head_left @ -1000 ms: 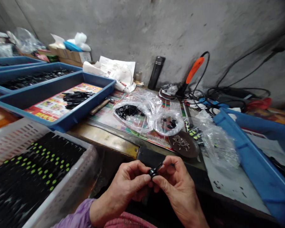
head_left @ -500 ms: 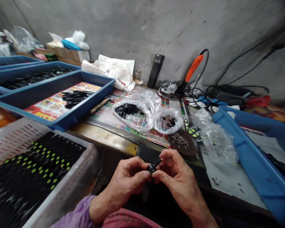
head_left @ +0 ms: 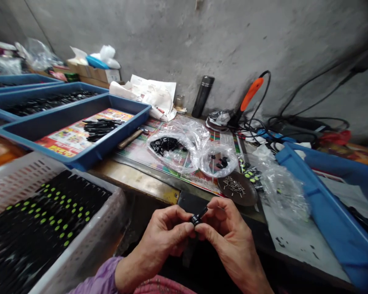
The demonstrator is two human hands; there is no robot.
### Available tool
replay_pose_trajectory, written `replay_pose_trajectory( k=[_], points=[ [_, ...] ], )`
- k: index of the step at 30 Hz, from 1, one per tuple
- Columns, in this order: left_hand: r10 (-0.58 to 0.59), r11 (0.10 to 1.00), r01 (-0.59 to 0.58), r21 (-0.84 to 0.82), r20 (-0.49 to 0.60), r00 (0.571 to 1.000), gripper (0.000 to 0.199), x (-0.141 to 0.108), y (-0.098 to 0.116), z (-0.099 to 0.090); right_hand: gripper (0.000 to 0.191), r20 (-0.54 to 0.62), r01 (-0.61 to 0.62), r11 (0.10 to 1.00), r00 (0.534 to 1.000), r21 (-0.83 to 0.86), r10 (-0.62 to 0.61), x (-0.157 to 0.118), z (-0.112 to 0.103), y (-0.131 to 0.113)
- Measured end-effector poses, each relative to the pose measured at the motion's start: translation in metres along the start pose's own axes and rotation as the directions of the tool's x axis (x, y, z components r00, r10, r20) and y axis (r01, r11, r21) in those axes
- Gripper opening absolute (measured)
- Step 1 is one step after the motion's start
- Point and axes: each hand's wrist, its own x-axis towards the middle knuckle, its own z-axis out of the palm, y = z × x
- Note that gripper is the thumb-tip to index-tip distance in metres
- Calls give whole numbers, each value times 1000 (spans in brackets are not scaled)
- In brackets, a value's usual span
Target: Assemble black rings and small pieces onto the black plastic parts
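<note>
Black plastic part [head_left: 197, 220], small, with a short stem angled up and to the right: held in front of the person, above the front edge of the worktop [head_left: 135, 179].

Left hand [head_left: 164, 237]: grasping the part between thumb and fingers; purple sleeve [head_left: 101, 275] at the wrist.
Right hand [head_left: 230, 232]: grasping it from the opposite side.

Nearby:
- black pad [head_left: 190, 203], just beyond the hands
- round brown dish [head_left: 237, 188] of small metal pieces
- clear plastic bag [head_left: 171, 161] of black parts, beside a smaller bag [head_left: 217, 161]
- white slotted crate [head_left: 24, 179], left, packed with green-tipped black pieces
- blue tray [head_left: 129, 101] of black pieces on printed paper
</note>
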Motion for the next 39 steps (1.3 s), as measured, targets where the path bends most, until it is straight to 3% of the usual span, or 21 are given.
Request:
replay_pose_trajectory(
  k=[3,9,11,13,15,17,19,23,34,39],
  points=[
    [-2,1000,2,-19,8,1000,33,0,-1,-1,32,-14,31,999,999,-30,-31,-1,0,3],
    [15,1000,-15,-19,19,1000,35,3,3,1,35,49,-66,981,997,184,58,6,5,-1],
    [3,999,-3,-35,-3,1000,35,3,4,2,33,8,4,994,1000,109,-5,7,7,-1],
    [-3,999,2,-50,-26,1000,35,2,4,3,27,-65,155,983,985,-102,-162,6,8,1],
    [-4,998,1,-57,-45,999,35,1,3,3,15,-58,317,875,931,-367,-361,2,9,2],
    [2,998,-5,-58,-62,998,35,0,2,4,7,33,439,707,861,-555,-508,-1,10,2],
    [6,998,-10,-57,-80,997,34,-1,2,5,13,131,510,572,808,-642,-574,-4,10,1],
    [6,996,-14,-83,-94,996,34,-2,4,8,21,201,542,428,758,-723,-621,-6,10,-1],
    [12,998,-21,-51,-165,986,37,-6,3,14,31,194,496,261,690,-828,-697,-3,17,5],
    [32,999,-35,-17,-173,984,39,-5,3,13,29,202,499,239,675,-833,-709,-2,18,8]
  ],
)
